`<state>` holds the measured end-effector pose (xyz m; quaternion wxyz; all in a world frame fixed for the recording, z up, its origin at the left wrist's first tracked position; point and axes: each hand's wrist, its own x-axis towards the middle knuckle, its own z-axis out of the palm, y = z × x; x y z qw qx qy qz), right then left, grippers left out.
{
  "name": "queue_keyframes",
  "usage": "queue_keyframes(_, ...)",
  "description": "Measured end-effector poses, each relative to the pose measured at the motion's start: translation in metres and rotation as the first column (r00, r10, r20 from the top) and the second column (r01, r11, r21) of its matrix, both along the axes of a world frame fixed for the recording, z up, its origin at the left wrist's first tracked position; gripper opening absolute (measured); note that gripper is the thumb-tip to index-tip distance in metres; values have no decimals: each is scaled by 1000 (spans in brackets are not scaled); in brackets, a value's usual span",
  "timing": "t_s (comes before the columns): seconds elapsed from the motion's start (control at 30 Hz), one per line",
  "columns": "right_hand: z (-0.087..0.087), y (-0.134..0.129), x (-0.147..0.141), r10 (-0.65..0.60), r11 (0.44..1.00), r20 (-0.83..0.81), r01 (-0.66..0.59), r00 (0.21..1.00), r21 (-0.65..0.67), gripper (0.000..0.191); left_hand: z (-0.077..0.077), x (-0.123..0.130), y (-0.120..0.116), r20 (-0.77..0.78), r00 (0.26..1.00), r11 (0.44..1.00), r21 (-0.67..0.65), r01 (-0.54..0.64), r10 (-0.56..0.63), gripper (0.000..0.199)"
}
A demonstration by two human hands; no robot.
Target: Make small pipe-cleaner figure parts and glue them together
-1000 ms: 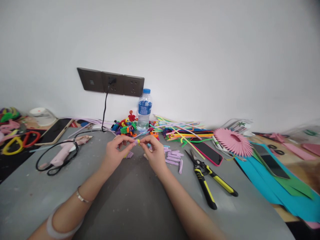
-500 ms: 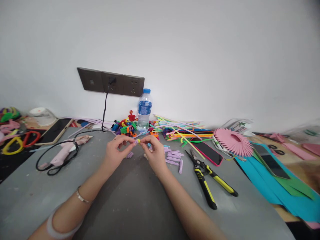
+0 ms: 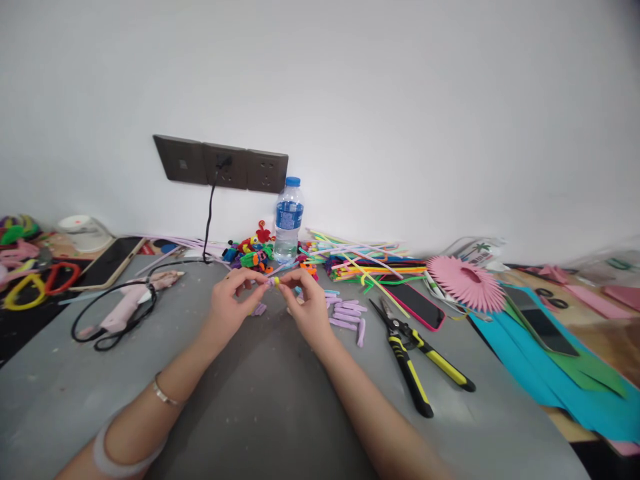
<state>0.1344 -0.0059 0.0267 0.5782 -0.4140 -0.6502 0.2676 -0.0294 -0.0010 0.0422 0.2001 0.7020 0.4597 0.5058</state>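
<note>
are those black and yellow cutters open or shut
Open: the black and yellow cutters lie on the gray table with handles spread wide and tips apart.

A blue-capped water bottle (image 3: 289, 217) stood upright near the wall (image 3: 400, 120), by a dark socket panel (image 3: 255, 170). A pink-rimmed smartphone (image 3: 417, 307) lay near a pink pleated ring (image 3: 445, 283); another smartphone (image 3: 543, 321) rested on green sheets (image 3: 585, 370).

The piece (image 3: 273, 281) was perhaps fuzzy; from it, the twelve-o'clock bottle (image 3: 289, 220) was glossy plastic, the four-o'clock cutter (image 3: 397, 326) metal-bladed.
</note>
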Motion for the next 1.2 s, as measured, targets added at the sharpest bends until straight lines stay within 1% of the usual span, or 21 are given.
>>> queue_keyframes(0.17, -1, 0, 0, 11, 1000, 31, -10, 999, -2, 2, 1, 1, -1, 13, 1000, 1000, -28, -6, 7, 14)
queue_keyframes(0.27, -1, 0, 0, 3, 1000, 16, -2, 1000, -23, 3, -2, 1, 0, 32, 999, 999, -51, -7, 8, 13)
queue_keyframes(0.47, -1, 0, 0, -12, 1000, 47, 13, 999, -16, 4, -9, -3, 4, 167, 986, 986, -164, 30, -2, 18)
queue_keyframes(0.67, -4, 1, -1, -3, 1000, 34, 4, 999, -20, 4, -1, -2, 4, 288, 958, 967, -244, 78, -5, 24)
queue_keyframes(0.77, -5, 1, -1, 17, 998, -32, -19, 999, -68, 5, 2, -1, 2, 303, 953, 961, -265, 83, 1, 25)
queue_keyframes(0.87, -5, 2, -1, 61, 986, -120, -79, 991, -147, 11, 2, -1, 1, 298, 955, 961, -264, 78, 5, 26)
queue_keyframes(1.07, -2, 5, 0, 173, 919, -266, -253, 948, -301, 33, -1, -1, 2, 286, 958, 966, -248, 73, 2, 26)
queue_keyframes(1.2, -2, 6, 1, 174, 883, -376, -313, 910, -350, 34, -4, -2, 4, 273, 962, 968, -236, 85, -17, 24)
